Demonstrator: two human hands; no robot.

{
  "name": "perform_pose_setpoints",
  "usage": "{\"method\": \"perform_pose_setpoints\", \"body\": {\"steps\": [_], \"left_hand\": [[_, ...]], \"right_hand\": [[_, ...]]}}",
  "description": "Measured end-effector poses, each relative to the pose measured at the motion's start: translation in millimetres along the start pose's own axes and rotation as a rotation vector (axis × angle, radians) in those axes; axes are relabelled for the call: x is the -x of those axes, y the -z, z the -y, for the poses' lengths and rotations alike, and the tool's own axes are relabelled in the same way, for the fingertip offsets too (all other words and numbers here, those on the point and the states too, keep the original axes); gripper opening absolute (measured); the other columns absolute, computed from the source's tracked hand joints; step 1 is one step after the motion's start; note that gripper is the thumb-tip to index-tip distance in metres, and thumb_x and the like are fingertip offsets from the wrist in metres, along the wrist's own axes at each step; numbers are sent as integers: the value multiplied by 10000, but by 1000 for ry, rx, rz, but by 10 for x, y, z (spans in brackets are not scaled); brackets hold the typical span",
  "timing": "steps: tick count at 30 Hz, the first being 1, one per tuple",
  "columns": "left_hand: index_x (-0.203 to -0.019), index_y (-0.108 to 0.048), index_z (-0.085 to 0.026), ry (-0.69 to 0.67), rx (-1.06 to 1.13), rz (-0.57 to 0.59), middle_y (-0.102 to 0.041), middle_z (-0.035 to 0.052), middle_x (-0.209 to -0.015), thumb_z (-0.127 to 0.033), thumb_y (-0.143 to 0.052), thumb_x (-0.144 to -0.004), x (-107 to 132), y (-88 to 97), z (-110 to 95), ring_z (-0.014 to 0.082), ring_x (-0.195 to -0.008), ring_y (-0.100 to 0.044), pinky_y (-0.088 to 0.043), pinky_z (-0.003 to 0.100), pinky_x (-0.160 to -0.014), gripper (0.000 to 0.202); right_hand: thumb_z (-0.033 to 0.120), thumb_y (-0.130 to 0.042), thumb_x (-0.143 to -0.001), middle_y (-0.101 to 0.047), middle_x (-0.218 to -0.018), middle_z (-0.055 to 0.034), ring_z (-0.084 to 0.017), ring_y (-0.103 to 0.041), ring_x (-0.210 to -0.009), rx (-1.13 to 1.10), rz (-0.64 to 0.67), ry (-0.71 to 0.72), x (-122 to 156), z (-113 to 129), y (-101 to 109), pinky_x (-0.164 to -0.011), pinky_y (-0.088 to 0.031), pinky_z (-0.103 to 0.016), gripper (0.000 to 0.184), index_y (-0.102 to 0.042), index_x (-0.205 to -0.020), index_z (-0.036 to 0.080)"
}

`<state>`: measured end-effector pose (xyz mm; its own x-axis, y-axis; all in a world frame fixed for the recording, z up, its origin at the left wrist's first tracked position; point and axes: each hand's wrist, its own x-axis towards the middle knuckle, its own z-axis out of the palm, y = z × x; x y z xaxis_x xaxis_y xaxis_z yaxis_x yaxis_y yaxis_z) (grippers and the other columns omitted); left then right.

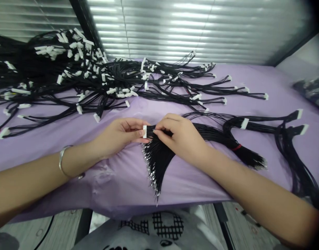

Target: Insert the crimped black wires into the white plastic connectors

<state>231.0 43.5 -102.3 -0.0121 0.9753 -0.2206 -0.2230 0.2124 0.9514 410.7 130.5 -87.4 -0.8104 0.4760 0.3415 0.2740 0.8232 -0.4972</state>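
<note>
Hand, left (128, 131), at centre of the frame: partly curled, thumb and fingers closed on white connector (145, 132), held upright. Hand, right (180, 135), just right of it: thumb and forefinger pinched together at black wires (198, 130) beside the connector; exact wire end too small to make out.

Count: connector in grasp, one. Wire bundle with silver tips (161, 156), one, fanned out below the right hand. Red tie (236, 147), one, right of centre. Loose white connectors (304, 129) on dark cables, three, at right of the frame. Cable heap (55, 71), upper left, too tangled to count. Silver bracelet (61, 160), one, at left wrist.

Pose: left forearm slanting up from lower left, right forearm from lower right, meeting low over purple-covered table (118, 184); right hand back upward.
</note>
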Motion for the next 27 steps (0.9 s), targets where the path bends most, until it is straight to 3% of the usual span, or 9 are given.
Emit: {"method": "perform_pose_setpoints", "body": {"steps": [3,8,14,15,17,19,20,23,27], "left_hand": [[-917,-714,-173,1,7,8,-700,6,-895,-158,-713,-743,4,-2,13,129,-832,-661,-561,285,-828,175],[-897,-711,-155,25,21,-29,-702,12,-858,-146,-720,-725,0,-16,14,127,-816,-659,-560,279,-822,172],[-901,-709,-147,10,57,-41,-694,26,-907,-128,-693,-756,-9,-26,-18,132,-860,-659,-546,267,-854,147],[-898,-709,-143,6,79,-51,-692,27,-905,-120,-685,-763,-10,-26,-23,130,-857,-660,-546,261,-854,139],[-904,-709,-134,9,128,-56,-688,29,-890,-100,-673,-770,-13,-22,-28,126,-835,-662,-552,251,-837,142],[-908,-708,-126,15,165,-47,-683,30,-872,-80,-668,-769,-18,-14,-28,125,-815,-662,-558,245,-815,153],[-911,-708,-125,16,171,-47,-682,31,-868,-74,-666,-768,-20,-10,-26,124,-811,-662,-559,243,-810,158],[-912,-710,-125,11,170,-52,-683,39,-876,-72,-663,-771,-26,1,-24,126,-813,-659,-560,243,-803,158],[-901,-712,-139,8,134,-24,-684,37,-869,-101,-678,-765,-22,2,-31,137,-808,-663,-567,238,-784,146]], "right_hand": [[126,-562,-811,-572,-724,-22,-108,-513,-674,-83,-65,-12,-1,20,-67,-652,-403,-226,106,-636,-735,129],[121,-555,-812,-572,-724,-20,-105,-513,-676,-114,-58,-32,5,39,-116,-641,-399,-219,111,-615,-719,132],[154,-572,-821,-582,-847,-59,-153,-527,-796,34,-114,83,36,57,108,-732,-427,-278,53,-620,-838,140],[169,-580,-823,-580,-858,-61,-155,-527,-802,51,-60,134,45,61,152,-731,-429,-282,58,-629,-844,145],[188,-577,-837,-580,-834,-53,-152,-530,-783,64,177,225,62,67,207,-724,-431,-283,87,-651,-807,154],[189,-562,-852,-583,-823,-52,-157,-531,-786,83,404,261,74,69,211,-749,-432,-293,125,-659,-782,151],[183,-551,-859,-582,-835,-57,-163,-529,-802,98,449,254,79,70,200,-771,-430,-301,134,-655,-784,143],[166,-498,-887,-567,-911,-80,-168,-514,-845,108,425,209,90,84,171,-806,-417,-308,133,-610,-833,121],[142,-452,-895,-578,-803,-36,-122,-496,-672,46,357,34,81,118,184,-628,-383,-246,93,-539,-862,136]]}}
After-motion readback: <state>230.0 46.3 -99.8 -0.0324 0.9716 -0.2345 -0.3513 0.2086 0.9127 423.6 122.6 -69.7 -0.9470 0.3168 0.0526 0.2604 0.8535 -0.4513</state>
